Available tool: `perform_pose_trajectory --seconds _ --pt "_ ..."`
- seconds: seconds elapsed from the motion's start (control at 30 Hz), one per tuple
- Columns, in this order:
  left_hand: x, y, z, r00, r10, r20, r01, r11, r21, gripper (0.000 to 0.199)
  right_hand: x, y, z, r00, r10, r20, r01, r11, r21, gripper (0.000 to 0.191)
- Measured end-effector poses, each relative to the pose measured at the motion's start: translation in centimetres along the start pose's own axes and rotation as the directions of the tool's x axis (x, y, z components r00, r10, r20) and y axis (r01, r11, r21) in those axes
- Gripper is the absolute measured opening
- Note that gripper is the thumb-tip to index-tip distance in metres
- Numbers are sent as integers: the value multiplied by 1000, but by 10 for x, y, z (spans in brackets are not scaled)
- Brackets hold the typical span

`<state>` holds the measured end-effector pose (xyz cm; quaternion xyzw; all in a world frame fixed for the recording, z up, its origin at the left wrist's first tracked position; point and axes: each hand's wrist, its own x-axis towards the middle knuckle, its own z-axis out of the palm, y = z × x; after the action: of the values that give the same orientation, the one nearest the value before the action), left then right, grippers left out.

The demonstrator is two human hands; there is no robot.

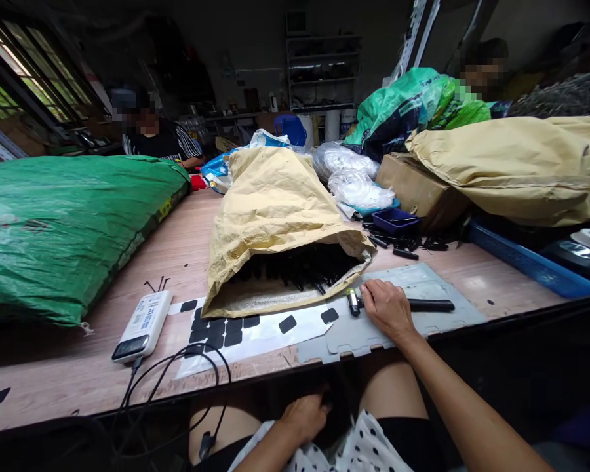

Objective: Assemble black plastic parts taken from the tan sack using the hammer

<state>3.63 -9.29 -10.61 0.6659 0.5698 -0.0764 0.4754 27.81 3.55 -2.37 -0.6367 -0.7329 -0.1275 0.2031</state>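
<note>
My right hand (pixel 387 308) is closed round a small hammer (pixel 430 305) that lies over a grey mat (pixel 423 278) at the table's front edge; its head shows left of the fingers, its black handle to the right. Below the table edge, over my lap, my left hand (pixel 305 417) has its fingers curled at something dark that I cannot make out. An open tan sack (pixel 275 210) full of black pieces faces me at the middle. A white sheet with black square stickers (pixel 233 331) lies in front of the sack.
A green sack (pixel 69 223) fills the left side. A white power bank (pixel 142 326) with looping cables sits front left. Black pieces surround a purple tray (pixel 396 221). A blue tray (pixel 531 259) and tan sack (pixel 521 170) are at right. Two people sit beyond.
</note>
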Motion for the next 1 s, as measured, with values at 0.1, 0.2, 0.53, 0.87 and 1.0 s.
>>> perform_pose_trajectory --seconds 0.1,0.2,0.53,0.87,1.0 --pt "-11 16 -7 995 100 18 -101 992 79 55 0 0 -1 1000 1 4 -1 1000 2 27" --pt "-42 47 -35 937 348 6 -346 930 123 41 -1 0 0 1000 -7 -1 7 1000 9 28" --pt "0 58 -228 552 -123 -825 129 990 -62 30 0 0 1 1000 -9 -20 9 1000 5 26" --pt "9 39 -230 559 -247 -791 324 944 -66 30 1 1 1 1000 -7 -20 7 999 32 26" --pt "-14 27 -212 542 -141 -829 224 974 -20 18 1 0 1 1000 -14 -21 14 1000 13 26"
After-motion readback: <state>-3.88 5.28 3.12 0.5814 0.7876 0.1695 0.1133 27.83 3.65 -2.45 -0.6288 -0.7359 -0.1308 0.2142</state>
